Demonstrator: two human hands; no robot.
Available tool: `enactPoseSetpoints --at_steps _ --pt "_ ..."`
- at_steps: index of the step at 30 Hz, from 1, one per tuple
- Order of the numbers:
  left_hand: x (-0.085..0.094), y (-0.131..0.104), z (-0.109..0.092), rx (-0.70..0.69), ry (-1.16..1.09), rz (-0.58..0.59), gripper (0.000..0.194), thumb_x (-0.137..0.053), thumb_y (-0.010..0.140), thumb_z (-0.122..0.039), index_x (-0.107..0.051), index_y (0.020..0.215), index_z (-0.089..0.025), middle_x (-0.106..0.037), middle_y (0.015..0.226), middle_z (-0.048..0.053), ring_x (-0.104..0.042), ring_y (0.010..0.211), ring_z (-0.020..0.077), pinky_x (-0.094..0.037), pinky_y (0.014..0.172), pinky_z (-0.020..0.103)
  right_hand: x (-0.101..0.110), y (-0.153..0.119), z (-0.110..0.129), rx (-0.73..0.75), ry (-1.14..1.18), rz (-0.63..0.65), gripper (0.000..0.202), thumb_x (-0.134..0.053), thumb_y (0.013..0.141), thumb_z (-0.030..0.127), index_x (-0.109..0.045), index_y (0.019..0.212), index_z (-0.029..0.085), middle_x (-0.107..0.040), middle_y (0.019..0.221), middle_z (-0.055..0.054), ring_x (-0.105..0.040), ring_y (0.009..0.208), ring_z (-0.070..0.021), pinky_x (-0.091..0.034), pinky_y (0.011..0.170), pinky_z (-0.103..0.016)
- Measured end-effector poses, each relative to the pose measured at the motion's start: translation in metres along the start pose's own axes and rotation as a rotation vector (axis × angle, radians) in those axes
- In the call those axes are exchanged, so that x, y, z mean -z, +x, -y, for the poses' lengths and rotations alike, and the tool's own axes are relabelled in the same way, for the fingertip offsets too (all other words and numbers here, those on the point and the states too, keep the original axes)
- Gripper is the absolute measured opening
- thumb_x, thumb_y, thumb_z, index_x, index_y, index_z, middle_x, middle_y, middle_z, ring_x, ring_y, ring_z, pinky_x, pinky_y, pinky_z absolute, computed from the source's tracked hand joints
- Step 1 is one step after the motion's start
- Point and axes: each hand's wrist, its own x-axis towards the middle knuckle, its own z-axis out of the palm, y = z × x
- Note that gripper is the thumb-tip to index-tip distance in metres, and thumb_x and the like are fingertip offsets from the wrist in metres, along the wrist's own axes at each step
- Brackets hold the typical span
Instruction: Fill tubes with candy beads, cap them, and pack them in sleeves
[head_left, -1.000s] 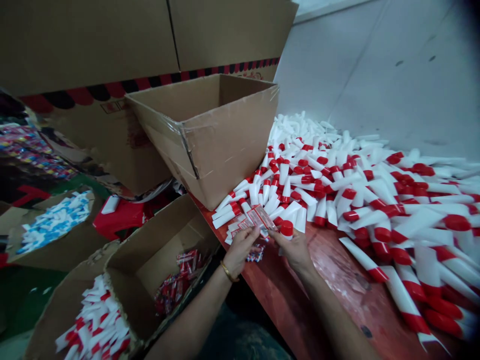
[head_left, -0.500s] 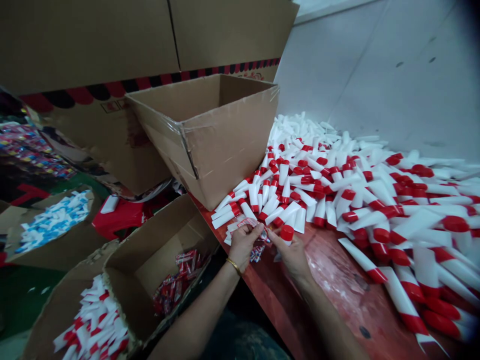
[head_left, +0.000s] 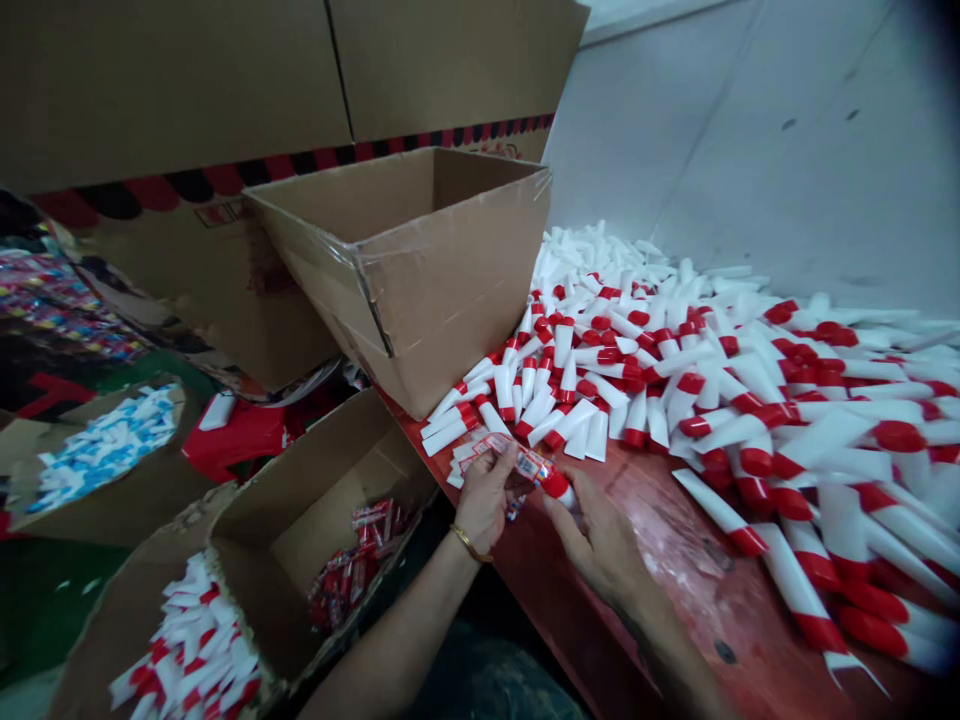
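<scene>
My left hand [head_left: 484, 495] is closed on a clear printed plastic wrapper [head_left: 531, 464], above the near edge of the red table. Inside the wrapper's right end sits part of a white tube with a red cap [head_left: 556, 484]. My right hand [head_left: 600, 530] has its thumb and fingers around the tube's exposed end. Just beyond the hands, several white tubes with red caps [head_left: 450, 430] lie at the table's edge. More printed wrappers [head_left: 514, 508] show beneath my left hand, mostly hidden.
A large pile of red-capped white tubes [head_left: 675, 370] covers the back and right of the table [head_left: 660, 500]. An open carton [head_left: 450, 300] stands at its left corner. Lower left are a carton with wrapped tubes [head_left: 352, 570], another with small tubes [head_left: 195, 640], and blue-and-white tubes [head_left: 112, 445].
The tube has turned from upright to lying in line with the wrapper, and its far part has gone into it. My right hand has shifted slightly right and down.
</scene>
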Motion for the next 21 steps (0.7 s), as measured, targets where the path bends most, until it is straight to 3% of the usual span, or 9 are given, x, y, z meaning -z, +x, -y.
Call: enactPoseSetpoints --at_steps 4,10,15,18,21 --pt "-0.004 -0.005 -0.001 -0.041 0.047 0.015 0.043 -0.074 0.056 -0.044 -0.054 0.079 -0.015 -0.062 0.066 -0.001 -0.058 0.057 0.0104 -0.045 0.056 0.021 -0.004 0.001 0.000 0.030 -0.039 0.002 0.035 -0.041 0.085 0.033 -0.048 0.115 0.015 -0.062 0.103 -0.011 -0.060 0.089 -0.0223 -0.047 0.073 -0.032" --pt "-0.008 -0.009 0.008 -0.121 0.204 0.097 0.040 -0.075 0.059 -0.038 -0.059 0.086 -0.013 -0.061 0.066 -0.002 -0.052 0.053 0.0068 -0.042 0.056 0.019 -0.017 0.004 -0.002 -0.011 -0.085 -0.038 0.055 -0.041 0.085 0.032 -0.026 0.133 0.009 -0.062 0.103 -0.017 -0.063 0.082 -0.0262 -0.049 0.067 -0.037" --pt "-0.003 -0.002 0.003 -0.104 0.124 0.064 0.039 -0.077 0.056 -0.037 -0.060 0.081 -0.012 -0.063 0.072 0.001 -0.055 0.061 0.0091 -0.043 0.059 0.020 -0.014 0.005 -0.007 0.072 -0.017 -0.032 0.059 -0.044 0.084 0.031 -0.023 0.135 0.010 -0.056 0.115 -0.017 -0.059 0.094 -0.0237 -0.048 0.075 -0.034" --pt "0.002 0.002 -0.008 -0.079 -0.003 0.001 0.045 -0.079 0.051 -0.038 -0.059 0.082 -0.013 -0.064 0.075 0.002 -0.057 0.065 0.0108 -0.044 0.061 0.021 -0.003 -0.003 -0.015 0.104 -0.010 -0.012 0.028 -0.043 0.086 0.032 -0.053 0.106 0.015 -0.063 0.086 -0.007 -0.061 0.072 -0.0173 -0.046 0.062 -0.025" --pt "0.001 -0.001 -0.003 -0.050 -0.003 0.008 0.046 -0.081 0.047 -0.038 -0.059 0.079 -0.013 -0.063 0.072 0.002 -0.056 0.062 0.0097 -0.043 0.058 0.020 0.001 -0.011 -0.019 0.157 -0.039 -0.082 0.029 -0.038 0.089 0.031 -0.056 0.071 0.017 -0.052 0.055 0.000 -0.050 0.047 -0.0119 -0.037 0.047 -0.021"
